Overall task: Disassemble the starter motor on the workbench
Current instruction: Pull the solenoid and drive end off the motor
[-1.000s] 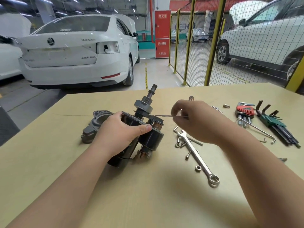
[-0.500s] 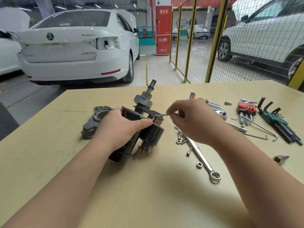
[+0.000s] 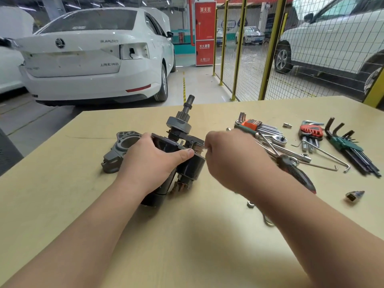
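Gripping the motor with my left hand steadies it; right hand curls beside it, hold not discernible.

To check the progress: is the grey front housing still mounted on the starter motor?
No, the grey front housing lies on the workbench, off the starter motor that the left hand grips.

Wrench mostly beneath right forearm
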Demonstrator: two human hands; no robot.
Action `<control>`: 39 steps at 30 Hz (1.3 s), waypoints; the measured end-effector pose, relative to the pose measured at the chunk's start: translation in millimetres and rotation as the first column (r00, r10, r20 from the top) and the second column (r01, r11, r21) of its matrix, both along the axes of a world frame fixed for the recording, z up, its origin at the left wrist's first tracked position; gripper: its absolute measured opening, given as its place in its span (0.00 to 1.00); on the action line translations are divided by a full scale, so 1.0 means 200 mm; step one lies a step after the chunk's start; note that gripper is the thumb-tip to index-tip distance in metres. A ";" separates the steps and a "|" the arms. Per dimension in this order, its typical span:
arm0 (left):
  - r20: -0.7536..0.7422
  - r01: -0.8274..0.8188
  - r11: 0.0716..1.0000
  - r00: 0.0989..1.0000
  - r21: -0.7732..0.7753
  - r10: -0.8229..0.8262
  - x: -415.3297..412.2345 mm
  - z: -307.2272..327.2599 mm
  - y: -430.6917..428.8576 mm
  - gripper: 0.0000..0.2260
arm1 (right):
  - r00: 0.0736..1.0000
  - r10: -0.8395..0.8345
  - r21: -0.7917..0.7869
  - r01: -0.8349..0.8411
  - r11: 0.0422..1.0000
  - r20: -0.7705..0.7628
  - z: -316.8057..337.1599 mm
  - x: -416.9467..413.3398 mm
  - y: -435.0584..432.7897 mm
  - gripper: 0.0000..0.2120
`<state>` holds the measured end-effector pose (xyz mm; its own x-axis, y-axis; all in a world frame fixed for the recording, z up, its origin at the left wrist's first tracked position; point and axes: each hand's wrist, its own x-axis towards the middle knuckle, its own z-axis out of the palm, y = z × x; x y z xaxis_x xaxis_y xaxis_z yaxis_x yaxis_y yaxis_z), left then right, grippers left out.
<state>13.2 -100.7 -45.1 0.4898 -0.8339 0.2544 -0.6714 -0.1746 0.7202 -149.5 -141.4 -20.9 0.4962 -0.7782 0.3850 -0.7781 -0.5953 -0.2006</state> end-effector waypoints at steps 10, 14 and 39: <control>-0.004 0.059 0.998 0.998 0.035 -0.059 -0.01 0.00 0.03 0.31 | 0.994 0.027 0.066 -0.034 0.997 0.109 0.01 -0.14 -0.02 0.06; -0.065 0.137 0.988 0.989 0.074 -0.132 0.04 0.00 0.03 0.28 | 0.948 0.020 0.106 -0.056 0.993 0.318 -0.01 -0.21 -0.04 0.08; -0.132 0.569 0.766 0.820 0.300 -0.557 -0.04 0.30 -0.03 0.16 | 0.856 0.030 0.191 -0.148 0.970 0.516 -0.15 -0.29 0.00 0.08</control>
<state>5.2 -106.0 15.5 -0.0895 -0.9932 -0.0745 -0.6976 0.0091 0.7165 -206.9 -141.1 -51.2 0.3498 -0.8328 0.4292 -0.4785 -0.5526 -0.6824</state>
